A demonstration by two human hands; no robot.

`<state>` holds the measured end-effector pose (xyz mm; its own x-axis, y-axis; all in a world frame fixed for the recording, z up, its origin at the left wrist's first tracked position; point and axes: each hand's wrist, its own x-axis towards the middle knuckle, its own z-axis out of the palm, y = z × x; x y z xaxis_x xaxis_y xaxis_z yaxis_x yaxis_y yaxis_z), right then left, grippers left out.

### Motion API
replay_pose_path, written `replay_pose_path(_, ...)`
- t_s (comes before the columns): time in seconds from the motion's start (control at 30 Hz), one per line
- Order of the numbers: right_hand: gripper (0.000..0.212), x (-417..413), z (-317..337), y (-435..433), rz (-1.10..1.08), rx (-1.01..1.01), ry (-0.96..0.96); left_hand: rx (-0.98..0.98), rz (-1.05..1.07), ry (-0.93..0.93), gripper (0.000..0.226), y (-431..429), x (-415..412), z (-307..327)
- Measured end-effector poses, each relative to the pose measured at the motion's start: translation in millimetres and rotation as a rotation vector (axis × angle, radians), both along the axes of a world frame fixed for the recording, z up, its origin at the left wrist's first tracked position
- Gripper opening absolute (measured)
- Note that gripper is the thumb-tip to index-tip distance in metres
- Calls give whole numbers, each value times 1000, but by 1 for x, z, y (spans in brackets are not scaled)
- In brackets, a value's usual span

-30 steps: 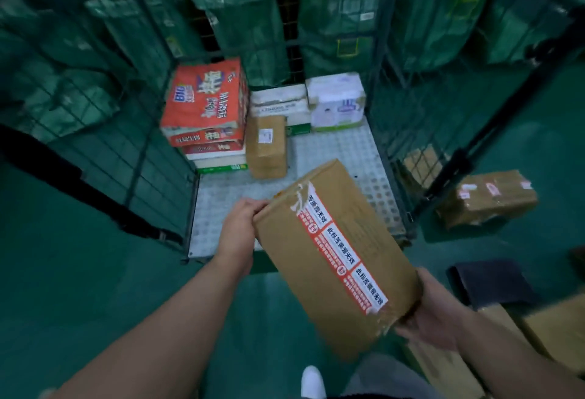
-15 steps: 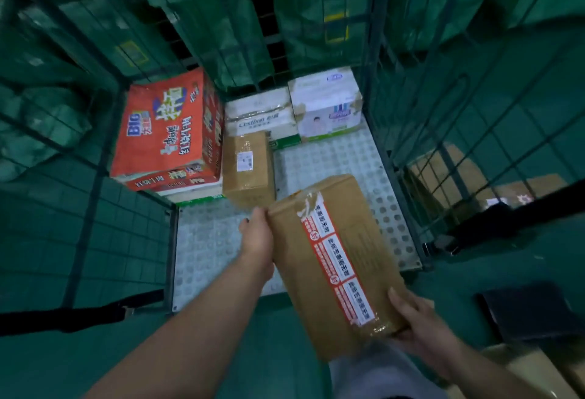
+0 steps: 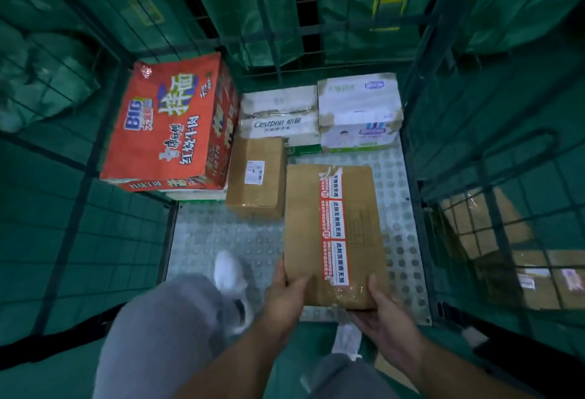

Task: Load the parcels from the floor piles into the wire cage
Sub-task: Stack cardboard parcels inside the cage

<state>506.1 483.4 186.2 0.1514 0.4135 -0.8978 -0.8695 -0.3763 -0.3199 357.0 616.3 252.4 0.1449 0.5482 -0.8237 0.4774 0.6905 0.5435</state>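
Note:
A flat brown cardboard parcel (image 3: 335, 234) with a red and white tape strip lies lengthwise over the wire cage's perforated floor (image 3: 221, 234), on the right side. My left hand (image 3: 286, 294) grips its near left corner. My right hand (image 3: 384, 316) holds its near right corner from below, thumb on top. A smaller brown parcel (image 3: 258, 177) lies just left of it. Behind stand a red noodle carton (image 3: 167, 126) on a stack, a white Cestbon box (image 3: 280, 118) and a white tissue box (image 3: 359, 110).
Wire mesh walls (image 3: 474, 145) close the cage on the left, back and right. Green sacks (image 3: 253, 2) hang behind the back wall. Brown parcels (image 3: 493, 240) lie on the floor outside the right wall. My left foot in a white shoe (image 3: 231, 284) stands on the cage floor.
I have stepped forward and moved the taped parcel deeper into the cage, turning it straight. My left hand has shifted from its far edge to its near left corner. My left foot now stands on the cage floor.

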Motion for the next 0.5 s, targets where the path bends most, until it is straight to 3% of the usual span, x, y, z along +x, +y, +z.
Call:
replay_pose_path(0.2, 56, 7, -58, 74, -57, -98, -10, -142, -75, 0, 54, 80, 7, -87)
replay_pose_path(0.3, 44, 19, -91, 119, -79, -115, -66, -123, -65, 8, 50, 124, 22, -125)
replay_pose_path(0.4, 46, 37, -129, 170, -83, -128, -80, -92, -92, 27, 42, 175, 40, -166)
replay_pose_path(0.5, 47, 54, -183, 220, -91, -124, -70, 8, -174, 75, 61, 217, 57, -214)
